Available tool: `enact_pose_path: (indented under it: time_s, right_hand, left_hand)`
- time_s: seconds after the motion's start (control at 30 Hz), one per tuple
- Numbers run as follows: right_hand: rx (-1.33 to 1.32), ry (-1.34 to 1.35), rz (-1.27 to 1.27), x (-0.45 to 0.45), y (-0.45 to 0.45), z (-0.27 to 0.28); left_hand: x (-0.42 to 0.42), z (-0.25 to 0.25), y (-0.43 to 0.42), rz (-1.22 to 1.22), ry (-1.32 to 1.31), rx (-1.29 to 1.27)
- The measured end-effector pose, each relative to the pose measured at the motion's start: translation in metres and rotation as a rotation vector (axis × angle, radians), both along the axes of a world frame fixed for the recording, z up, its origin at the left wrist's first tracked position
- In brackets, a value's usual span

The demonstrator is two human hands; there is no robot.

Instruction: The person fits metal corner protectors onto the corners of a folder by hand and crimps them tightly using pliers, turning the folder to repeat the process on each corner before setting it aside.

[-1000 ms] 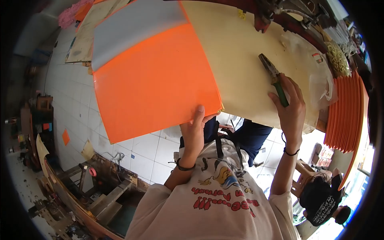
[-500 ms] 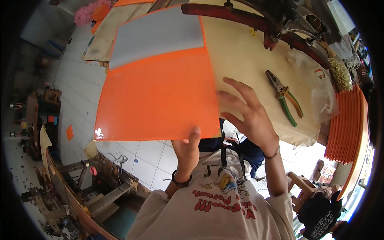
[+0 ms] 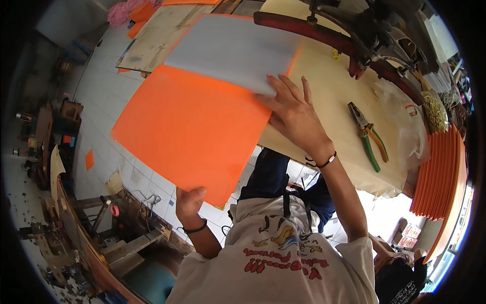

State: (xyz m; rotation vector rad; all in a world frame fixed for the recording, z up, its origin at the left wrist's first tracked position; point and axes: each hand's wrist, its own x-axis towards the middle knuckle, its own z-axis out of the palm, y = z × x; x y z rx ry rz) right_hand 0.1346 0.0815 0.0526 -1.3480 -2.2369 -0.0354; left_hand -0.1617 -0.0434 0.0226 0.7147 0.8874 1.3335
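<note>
A gap is left between the right hand [image 3: 298, 114] and pliers [image 3: 365, 126], obstructed farther back by a red bar [image 3: 324, 34].

White tiled floor [image 3: 104, 101] on my feed's left; pale-covered counter [image 3: 336, 91] ahead; wooden-sided frame [image 3: 77, 230] lower left. I note strong light [image 3: 375, 213] glaring at lower right.

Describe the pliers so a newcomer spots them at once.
Find the tan table. On it, between the right hand and the clear plastic bag, lie the pliers. One green and one yellow-orange handle set them apart.
</note>
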Motion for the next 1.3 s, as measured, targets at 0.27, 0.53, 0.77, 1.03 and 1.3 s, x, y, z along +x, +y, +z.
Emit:
enact_pose_path:
  time_s: [0.27,0.53,0.77,1.03,1.3]
  right_hand:
    - [0.021,-0.13,-0.039,-0.002,-0.025,0.005]
    - [0.018,-0.014,-0.061,-0.006,-0.04,0.007]
    - [0.031,0.113,-0.011,-0.027,-0.055,-0.004]
    - [-0.152,0.44,0.064,-0.031,-0.055,0.037]
    - [-0.3,0.824,-0.131,-0.016,-0.016,0.063]
  left_hand:
    - [-0.035,-0.021,0.027,-0.065,-0.267,0.016]
    - [-0.027,0.018,0.046,0.415,-0.413,-0.07]
    - [-0.073,0.071,0.05,0.206,0.592,0.475]
    - [0.059,0.207,0.123,0.062,1.144,0.468]
    - [0.1,0.127,0.128,-0.016,1.058,0.474]
